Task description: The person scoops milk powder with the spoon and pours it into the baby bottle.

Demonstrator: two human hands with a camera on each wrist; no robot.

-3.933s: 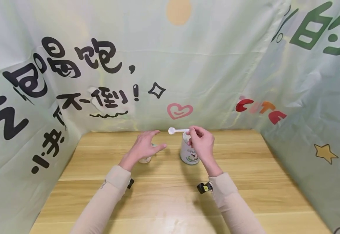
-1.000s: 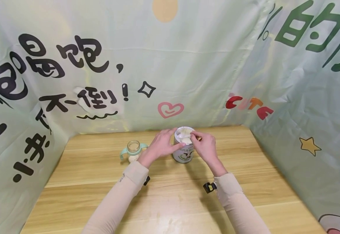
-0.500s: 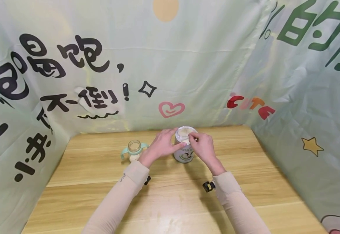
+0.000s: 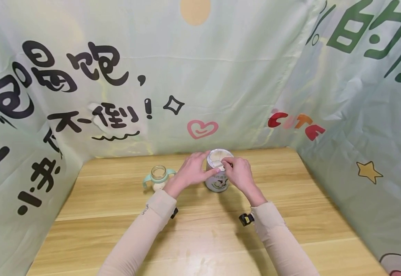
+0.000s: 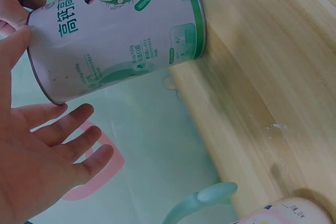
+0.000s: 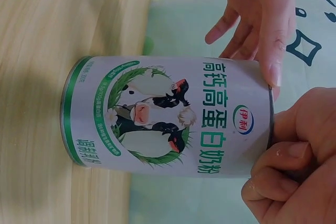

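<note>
A white and green milk powder can (image 4: 217, 184) with a cow picture stands upright near the back of the table, its top uncovered, pale powder inside. My left hand (image 4: 191, 170) holds the can's rim between thumb and index finger; its other fingers spread beside the wall in the left wrist view. Over the near right rim, my right hand (image 4: 240, 172) pinches the handle of a white scoop (image 4: 219, 166), mostly hidden by fingers and rim. Left of the can is a baby bottle (image 4: 158, 177), lidless, with mint-green handles, partly behind the left wrist.
The wooden table (image 4: 200, 237) runs back to a printed fabric curtain (image 4: 242, 96) standing close behind the can. Curtain sides also close in on left and right. A little white powder (image 5: 277, 126) lies spilled on the wood.
Earlier, my left hand was over the bottle and the scoop was held up in the air. Now my left hand is at the can and the scoop is at its mouth, drawn toward the near rim.
</note>
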